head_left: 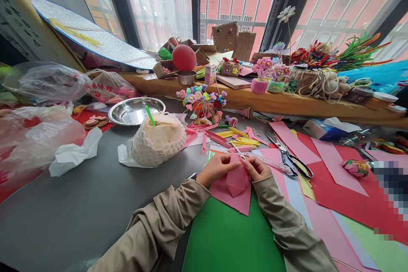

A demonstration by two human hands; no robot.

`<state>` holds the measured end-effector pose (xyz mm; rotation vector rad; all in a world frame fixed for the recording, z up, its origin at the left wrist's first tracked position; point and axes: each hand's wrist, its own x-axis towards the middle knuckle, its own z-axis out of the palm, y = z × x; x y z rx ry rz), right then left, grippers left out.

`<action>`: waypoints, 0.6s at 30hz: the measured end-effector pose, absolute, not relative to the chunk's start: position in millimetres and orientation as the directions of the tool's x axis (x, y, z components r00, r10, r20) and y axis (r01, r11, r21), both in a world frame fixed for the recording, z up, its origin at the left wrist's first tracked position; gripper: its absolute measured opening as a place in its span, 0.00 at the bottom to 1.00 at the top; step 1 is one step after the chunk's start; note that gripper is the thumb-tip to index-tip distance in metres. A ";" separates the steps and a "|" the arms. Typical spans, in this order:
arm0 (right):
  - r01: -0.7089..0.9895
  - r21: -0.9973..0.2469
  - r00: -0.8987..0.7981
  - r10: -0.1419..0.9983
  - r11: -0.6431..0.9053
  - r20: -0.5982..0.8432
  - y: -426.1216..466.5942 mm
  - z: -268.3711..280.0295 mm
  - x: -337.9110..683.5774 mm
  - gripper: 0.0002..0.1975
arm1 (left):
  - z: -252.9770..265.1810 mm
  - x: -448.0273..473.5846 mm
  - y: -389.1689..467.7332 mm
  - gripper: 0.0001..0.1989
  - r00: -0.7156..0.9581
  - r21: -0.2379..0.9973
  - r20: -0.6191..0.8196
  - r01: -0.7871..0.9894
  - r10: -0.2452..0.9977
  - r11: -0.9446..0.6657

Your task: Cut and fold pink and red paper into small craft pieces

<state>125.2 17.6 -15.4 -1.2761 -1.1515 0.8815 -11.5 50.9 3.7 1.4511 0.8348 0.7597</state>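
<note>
In the head view a folded piece of pink paper (pixel 236 180) is pinched along its top edge between my two hands. My left hand (pixel 218 168) grips its upper left, fingers closed. On the upper right, my right hand (pixel 257 169) holds it with thumb and fingertips. Beneath it a flat pink sheet (pixel 244 207) lies over a green board (pixel 232 242). A thin silvery tool (pixel 238 151) shows just behind my fingertips; its kind is hard to make out. Right of my right hand lie large black-handled scissors (pixel 295 162) and a clear ruler (pixel 270 163).
Yellow and pink folded strips (pixel 244 140) lie scattered beyond my hands. A coconut in white foam netting (pixel 156 140) and a steel plate (pixel 135 110) stand left. Colored paper sheets (pixel 334 178) spread right. A red balloon (pixel 184 58) and craft flowers (pixel 263 68) crowd the wooden ledge (pixel 239 97).
</note>
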 end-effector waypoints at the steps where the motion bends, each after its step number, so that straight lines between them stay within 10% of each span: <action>1: 0.109 -0.986 0.233 0.961 0.128 0.151 17.6 -15.3 125.5 0.15 | 3.7 -11.6 50.8 0.18 0.531 0.998 -0.031 0.064 0.847 -0.004; 18: 0.023 -0.996 0.183 0.979 0.084 0.086 19.6 -20.2 127.4 0.14 | 1.0 -13.6 50.3 0.18 0.634 0.986 -0.006 0.133 0.773 -0.101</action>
